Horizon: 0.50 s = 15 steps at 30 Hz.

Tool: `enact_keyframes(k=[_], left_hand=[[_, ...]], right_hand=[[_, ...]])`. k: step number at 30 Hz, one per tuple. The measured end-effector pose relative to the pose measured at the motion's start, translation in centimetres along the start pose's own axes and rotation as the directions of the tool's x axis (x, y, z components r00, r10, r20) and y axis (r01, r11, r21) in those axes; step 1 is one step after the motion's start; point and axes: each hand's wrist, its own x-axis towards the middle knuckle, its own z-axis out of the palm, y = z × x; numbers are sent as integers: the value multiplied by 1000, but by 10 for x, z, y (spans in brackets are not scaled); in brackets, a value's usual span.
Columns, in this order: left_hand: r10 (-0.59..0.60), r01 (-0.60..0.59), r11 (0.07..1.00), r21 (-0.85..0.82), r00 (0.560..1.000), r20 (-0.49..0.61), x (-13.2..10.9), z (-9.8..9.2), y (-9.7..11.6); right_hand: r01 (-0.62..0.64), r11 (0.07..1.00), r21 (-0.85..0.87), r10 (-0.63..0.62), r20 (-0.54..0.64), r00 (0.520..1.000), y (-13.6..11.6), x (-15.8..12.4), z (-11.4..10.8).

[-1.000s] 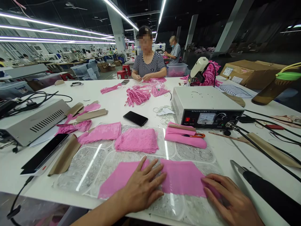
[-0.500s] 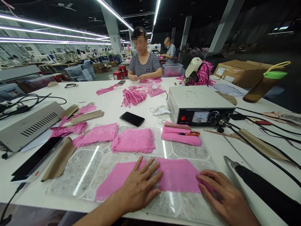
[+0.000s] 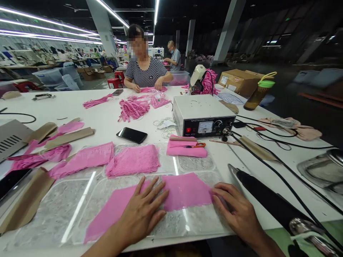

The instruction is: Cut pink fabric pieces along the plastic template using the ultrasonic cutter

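Note:
A flat pink fabric piece (image 3: 184,192) lies on a clear plastic sheet (image 3: 64,200) in front of me. My left hand (image 3: 142,208) rests palm down across its middle, fingers spread. At the fabric's right corner, my right hand (image 3: 238,208) has thumb and fingertips closed on the edge. Just beyond is a folded stack of pink lace-edged pieces (image 3: 135,160), with another pink lace piece (image 3: 88,159) to its left. A rolled pink bundle (image 3: 184,149) bears orange-handled scissors (image 3: 198,145). Right of my right hand lies a black handheld tool (image 3: 265,192) with a metal tip.
A grey control box (image 3: 205,110) with a dial stands behind, its cables (image 3: 281,169) running right. A phone (image 3: 132,135), pink strap bundles (image 3: 134,109), brown strips (image 3: 26,200) and a bottle (image 3: 259,94) occupy the table. A co-worker (image 3: 146,71) sits opposite, handling pink pieces.
My view has turned right, so everything appears farther left. Both hands keep their places on the pink fabric. The co-worker opposite has raised an arm over the pink pieces.

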Motion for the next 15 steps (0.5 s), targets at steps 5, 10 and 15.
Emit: enact_keyframes(k=[5,10,15], left_hand=[[38,-36,998,45,999,-37,2,2,-5],[76,-70,994,78,995,-66,5,1,-6],[90,-82,990,113,994,-68,4,2,-7]], right_hand=[[-66,998,-10,65,-82,995,-3,-10,-10],[-27,999,-31,25,-53,998,-5,-18,-12],[-118,993,20,120,-79,990,0,-26,-4]])
